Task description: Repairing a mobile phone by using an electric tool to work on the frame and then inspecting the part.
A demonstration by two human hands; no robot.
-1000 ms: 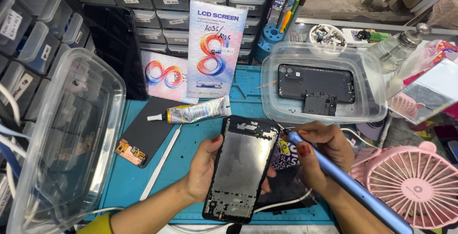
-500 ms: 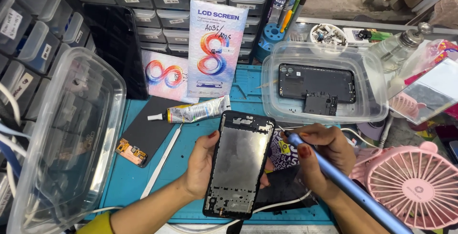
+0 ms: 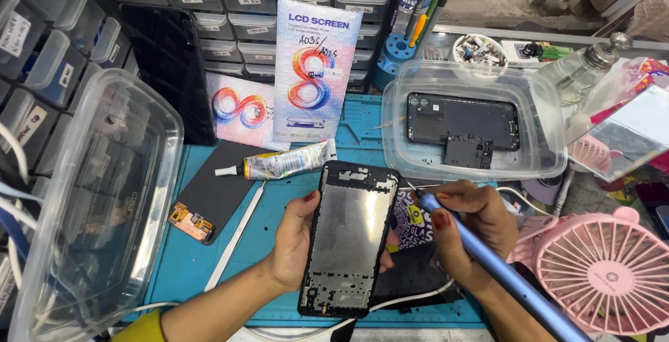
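My left hand [image 3: 293, 241] grips a bare black phone frame [image 3: 348, 237] by its left edge, holding it upright over the blue mat, its silver inner plate facing me. My right hand [image 3: 467, 227] is closed around a long blue pen-shaped tool [image 3: 502, 276]. The tool's tip sits just off the frame's upper right corner. A black cloth lies under both hands.
A clear tub [image 3: 550, 154] at the back right holds a black phone back and a small board. A glue tube [image 3: 279, 164], a detached screen [image 3: 209, 199] and a white spudger [image 3: 233, 237] lie left. A big clear tub [image 3: 97, 203] is far left, a pink fan [image 3: 606, 272] right.
The phone frame has shifted very slightly in my left hand. My right hand and the blue tool stay in nearly the same spot.
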